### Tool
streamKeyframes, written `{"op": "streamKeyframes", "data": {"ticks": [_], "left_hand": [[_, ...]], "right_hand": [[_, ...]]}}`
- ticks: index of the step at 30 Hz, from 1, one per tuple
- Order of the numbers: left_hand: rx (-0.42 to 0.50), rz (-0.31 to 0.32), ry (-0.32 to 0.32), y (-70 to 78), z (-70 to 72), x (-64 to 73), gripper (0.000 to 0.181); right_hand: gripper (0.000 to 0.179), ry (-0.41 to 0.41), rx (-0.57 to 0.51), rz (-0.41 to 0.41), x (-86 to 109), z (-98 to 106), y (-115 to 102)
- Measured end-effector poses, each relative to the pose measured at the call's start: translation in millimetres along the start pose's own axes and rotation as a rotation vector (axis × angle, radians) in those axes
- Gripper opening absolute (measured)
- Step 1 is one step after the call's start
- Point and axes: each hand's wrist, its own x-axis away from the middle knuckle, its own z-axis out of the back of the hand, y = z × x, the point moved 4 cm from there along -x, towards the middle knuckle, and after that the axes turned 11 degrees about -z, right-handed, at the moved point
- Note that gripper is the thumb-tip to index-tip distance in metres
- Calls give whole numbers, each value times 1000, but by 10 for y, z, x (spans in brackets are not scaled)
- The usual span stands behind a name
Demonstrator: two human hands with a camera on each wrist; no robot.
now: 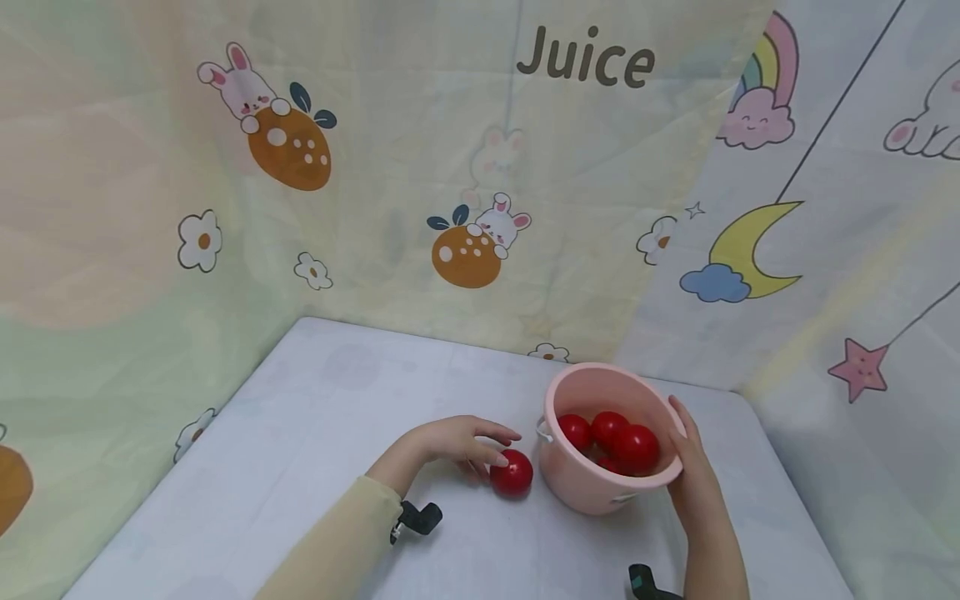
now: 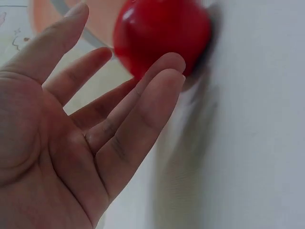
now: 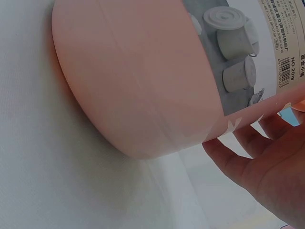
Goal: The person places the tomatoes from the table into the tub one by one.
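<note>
A pink bucket (image 1: 581, 487) stands on the table, tilted slightly in the head view, with several shiny red balls (image 1: 636, 448) inside. My right hand (image 1: 697, 479) holds its right side, thumb at the rim and fingers along the outer wall. In the right wrist view, the fingertips (image 3: 217, 150) touch the bucket's side below a printed label (image 3: 238, 57). Left of the bucket, one more red ball (image 1: 513, 475) lies on the table. Around its far left side reaches my left hand (image 1: 457, 442), fingers loosely bent and spread. In the left wrist view the ball (image 2: 162, 36) sits just beyond the fingertips.
The white-covered table (image 1: 300, 400) ends at a printed cloth backdrop (image 1: 390, 167) behind and at both sides. A white handle end (image 1: 543, 428) shows on the bucket's left. Dark camera mounts (image 1: 422, 518) sit at both wrists.
</note>
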Motion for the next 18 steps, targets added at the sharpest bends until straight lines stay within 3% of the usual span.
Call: {"op": "streamKeyframes", "data": {"ticks": [9,18], "left_hand": [[143,21,43,-180,-128,16,42],[205,4,55,-240,-146,-21,39]], "right_hand": [[62,-13,2,6,13,-11,-3],[61,-14,-8,33,8,-12,6]]}}
